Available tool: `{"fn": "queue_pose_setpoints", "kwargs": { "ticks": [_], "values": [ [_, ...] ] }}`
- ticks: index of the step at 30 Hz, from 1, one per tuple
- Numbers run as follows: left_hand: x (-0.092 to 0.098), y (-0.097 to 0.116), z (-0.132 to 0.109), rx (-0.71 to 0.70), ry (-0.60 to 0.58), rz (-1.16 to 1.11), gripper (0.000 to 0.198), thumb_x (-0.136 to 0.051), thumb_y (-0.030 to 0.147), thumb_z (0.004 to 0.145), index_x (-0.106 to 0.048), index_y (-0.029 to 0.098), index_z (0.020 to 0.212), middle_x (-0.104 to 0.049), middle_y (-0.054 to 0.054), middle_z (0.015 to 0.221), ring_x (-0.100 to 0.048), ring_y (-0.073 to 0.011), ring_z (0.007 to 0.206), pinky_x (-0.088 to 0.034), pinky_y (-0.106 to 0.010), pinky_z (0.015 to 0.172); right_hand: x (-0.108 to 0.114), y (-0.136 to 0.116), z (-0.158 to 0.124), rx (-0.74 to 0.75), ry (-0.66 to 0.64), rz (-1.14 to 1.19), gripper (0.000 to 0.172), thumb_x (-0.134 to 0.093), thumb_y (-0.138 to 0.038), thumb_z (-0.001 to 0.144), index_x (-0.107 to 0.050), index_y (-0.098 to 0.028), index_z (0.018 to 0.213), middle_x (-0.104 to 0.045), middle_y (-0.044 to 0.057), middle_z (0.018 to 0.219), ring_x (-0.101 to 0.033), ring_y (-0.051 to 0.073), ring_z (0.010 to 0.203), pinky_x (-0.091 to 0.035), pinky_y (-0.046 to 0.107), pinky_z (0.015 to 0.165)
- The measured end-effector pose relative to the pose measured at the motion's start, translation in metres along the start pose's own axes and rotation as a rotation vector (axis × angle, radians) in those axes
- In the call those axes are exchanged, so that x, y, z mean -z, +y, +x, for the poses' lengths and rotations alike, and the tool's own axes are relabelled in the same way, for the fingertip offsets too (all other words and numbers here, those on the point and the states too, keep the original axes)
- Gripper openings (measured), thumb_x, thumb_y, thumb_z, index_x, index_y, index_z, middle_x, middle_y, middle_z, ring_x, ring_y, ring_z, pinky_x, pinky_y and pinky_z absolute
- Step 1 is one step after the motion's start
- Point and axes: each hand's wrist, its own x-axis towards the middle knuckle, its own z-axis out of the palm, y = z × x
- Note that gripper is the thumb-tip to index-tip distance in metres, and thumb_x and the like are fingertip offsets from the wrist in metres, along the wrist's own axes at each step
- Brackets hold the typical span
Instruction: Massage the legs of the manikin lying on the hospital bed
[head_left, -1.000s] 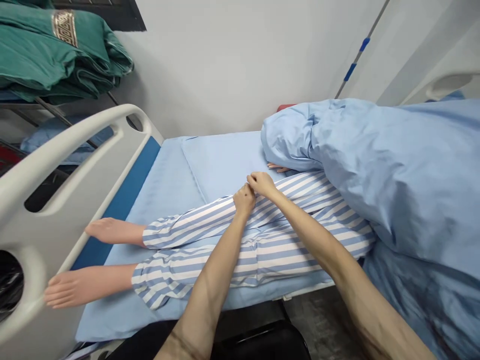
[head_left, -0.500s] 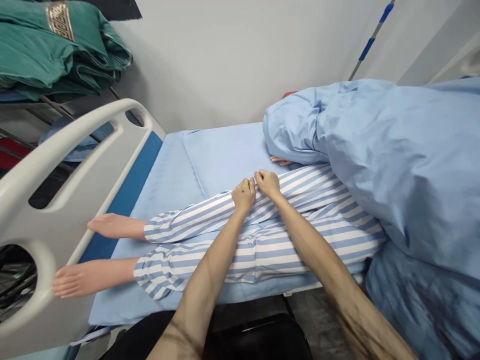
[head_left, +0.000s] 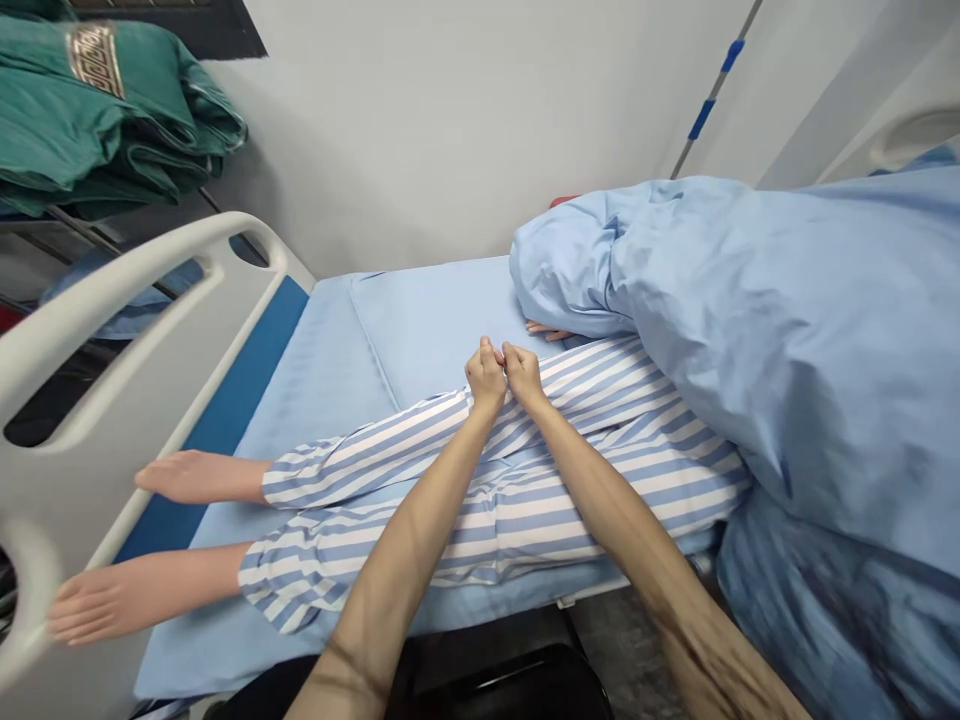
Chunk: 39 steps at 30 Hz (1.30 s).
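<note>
Striped pyjama trousers (head_left: 480, 500) are gripped at the thigh by a person's left hand (head_left: 486, 378) and right hand (head_left: 523, 376), the two set just beside each other. The left grip is closed, its fingertips pinched together on the fabric, and the right grip is closed too, its fingers curled over the cloth. The trousers are worn by a mannequin laid on a pale blue bed sheet (head_left: 315, 420), with two bare mannequin feet (head_left: 191, 477) pointing toward a white bed end panel (head_left: 112, 360). The upper body is covered by a blue duvet (head_left: 750, 330), with mannequin fingers (head_left: 546, 330) showing beneath its edge. Folded green cloths (head_left: 97, 110) are stacked on a metal rack (head_left: 45, 225) beyond the panel
</note>
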Motion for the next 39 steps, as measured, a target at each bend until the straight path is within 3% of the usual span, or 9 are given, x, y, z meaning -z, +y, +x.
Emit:
{"fn": "queue_pose_setpoints", "kwargs": {
  "ticks": [5,11,16,21,23,26,30,35,39],
  "values": [
    [-0.014,-0.016,-0.011,-0.038,-0.037,0.191,0.054,-0.018,0.038,0.096,-0.063,0.017,0.074,-0.067,-0.009,0.074,-0.060,-0.0150,0.070,-0.037,-0.026,0.066,-0.001,0.000,0.005,-0.064,0.021,0.096,0.046,-0.039,-0.053,0.084,-0.032,-0.019,0.054,-0.031,-0.004,0.050,-0.030,0.008,0.051,-0.027,0.022,0.051],
    [-0.002,-0.026,-0.008,-0.103,-0.114,0.490,0.049,-0.022,0.037,0.096,-0.067,0.019,0.092,-0.069,-0.011,0.085,-0.062,-0.0175,0.076,-0.036,-0.027,0.067,0.005,-0.009,-0.009,0.016,-0.018,-0.025,0.045,-0.037,-0.049,0.087,-0.034,-0.019,0.055,-0.033,-0.004,0.051,-0.030,0.008,0.052,-0.026,0.024,0.053],
    [0.013,-0.040,-0.004,-0.115,-0.085,0.721,0.044,-0.027,0.039,0.094,-0.067,0.020,0.094,-0.069,-0.011,0.086,-0.063,-0.0210,0.079,-0.036,-0.028,0.067,0.025,-0.046,-0.019,0.203,-0.118,-0.246,0.045,-0.039,-0.044,0.089,-0.032,-0.019,0.052,-0.028,-0.004,0.048,-0.025,0.008,0.050,-0.020,0.025,0.054],
    [0.012,-0.042,-0.005,-0.116,-0.047,0.740,0.045,-0.027,0.039,0.094,-0.067,0.019,0.087,-0.068,-0.012,0.080,-0.062,-0.0199,0.074,-0.035,-0.027,0.065,0.042,-0.081,0.005,0.276,-0.120,-0.240,0.046,-0.047,-0.046,0.086,-0.032,-0.018,0.052,-0.029,-0.004,0.049,-0.024,0.008,0.052,-0.019,0.025,0.056],
    [0.011,-0.043,-0.005,-0.112,-0.042,0.735,0.044,-0.027,0.038,0.094,-0.066,0.019,0.085,-0.068,-0.011,0.080,-0.062,-0.0195,0.073,-0.034,-0.027,0.065,0.042,-0.070,0.011,0.268,-0.058,-0.201,0.046,-0.044,-0.045,0.087,-0.031,-0.018,0.052,-0.028,-0.004,0.050,-0.024,0.008,0.053,-0.020,0.024,0.056],
    [0.010,-0.044,-0.004,-0.116,-0.029,0.733,0.043,-0.028,0.037,0.094,-0.066,0.020,0.082,-0.068,-0.010,0.078,-0.062,-0.0188,0.072,-0.033,-0.027,0.064,0.036,-0.032,0.011,0.191,0.010,-0.218,0.045,-0.040,-0.042,0.087,-0.028,-0.018,0.051,-0.026,-0.004,0.048,-0.025,0.008,0.051,-0.019,0.025,0.055],
    [0.010,-0.044,-0.004,-0.115,-0.020,0.736,0.039,-0.031,0.036,0.093,-0.065,0.021,0.081,-0.067,-0.009,0.078,-0.060,-0.0178,0.071,-0.032,-0.026,0.063,0.026,0.005,0.005,0.132,-0.067,-0.306,0.042,-0.041,-0.039,0.086,-0.033,-0.018,0.050,-0.030,-0.004,0.048,-0.027,0.009,0.052,-0.019,0.026,0.055],
    [0.017,-0.039,-0.007,-0.071,-0.074,0.659,0.036,-0.033,0.034,0.091,-0.062,0.022,0.074,-0.067,-0.006,0.075,-0.057,-0.0150,0.068,-0.029,-0.025,0.061,0.021,0.004,0.005,0.122,-0.067,-0.221,0.043,-0.040,-0.039,0.086,-0.031,-0.018,0.050,-0.026,-0.004,0.048,-0.026,0.008,0.051,-0.019,0.025,0.054],
    [0.025,-0.024,0.001,-0.087,-0.089,0.449,0.038,-0.038,0.031,0.086,-0.049,0.019,0.052,-0.055,-0.001,0.055,-0.047,-0.0114,0.055,-0.026,-0.025,0.056,0.021,0.001,0.007,0.089,-0.041,-0.078,0.043,-0.042,-0.040,0.084,-0.027,-0.019,0.050,-0.023,-0.004,0.049,-0.025,0.008,0.051,-0.020,0.024,0.052]
  ]
}}
